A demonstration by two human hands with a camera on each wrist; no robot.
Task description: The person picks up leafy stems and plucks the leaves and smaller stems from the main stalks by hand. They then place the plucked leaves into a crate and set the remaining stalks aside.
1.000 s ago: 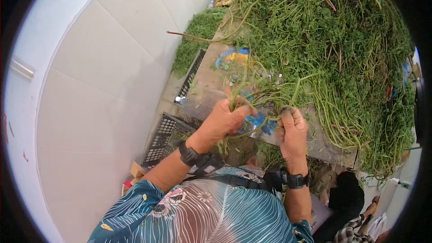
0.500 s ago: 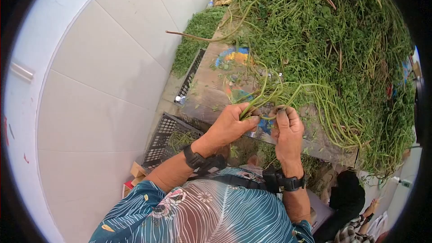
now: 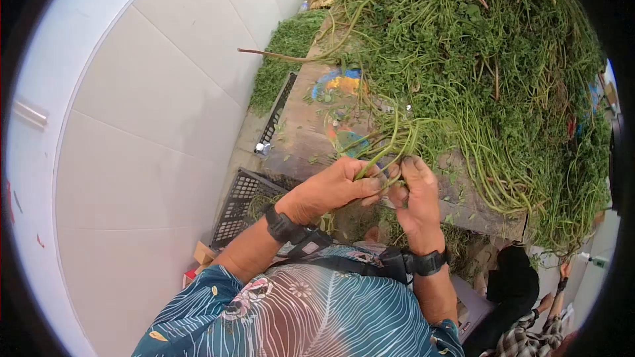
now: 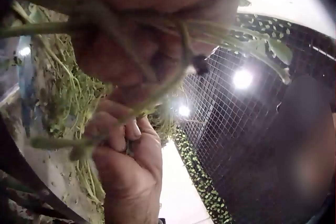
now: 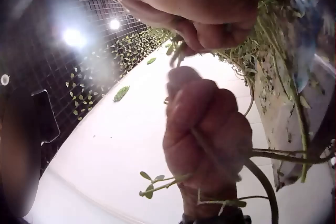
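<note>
In the head view the left hand grips a small bunch of green stems between thumb and curled fingers. Close beside it on the right, the right hand has bent fingers near the lower ends of the same stems; its fingertips are partly hidden. The left wrist view shows stems crossing the near left hand, with the right hand below, its fingers curled. Stems pass out of the left hand in the right wrist view, under the near right hand.
A large heap of leafy stems covers much of the wooden table. One long stem sticks out past the table's left edge. Black crates and more greens stand to the left, beside a white wall. Another person is at lower right.
The right hand has moved a little left, closer to the left hand. The stems in the left hand now stand more upright, and the curved stem between the hands no longer shows.
</note>
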